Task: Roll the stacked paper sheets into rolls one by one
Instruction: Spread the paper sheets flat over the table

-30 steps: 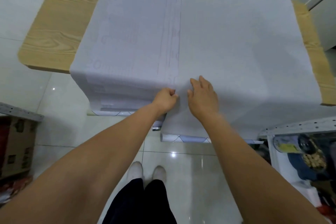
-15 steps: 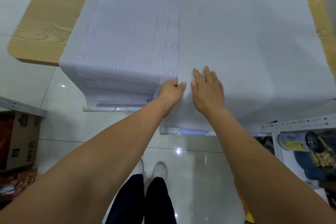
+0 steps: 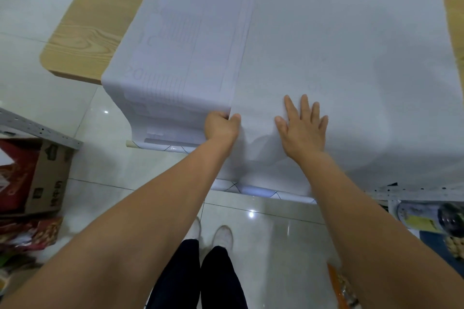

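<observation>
while right hand (image 3: pixel 302 130) presses flat, left hand (image 3: pixel 221 126) pinches the top sheet (image 3: pixel 339 63) edge — grip closed.

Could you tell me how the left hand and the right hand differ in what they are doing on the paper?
The left hand is curled, pinching the left edge of the top sheet; the right hand is open with its fingers spread. The left hand sits at the table's front edge where the stacked sheets bend down; the right hand lies flat, further in on the sheet. Both touch the same top sheet.
</observation>
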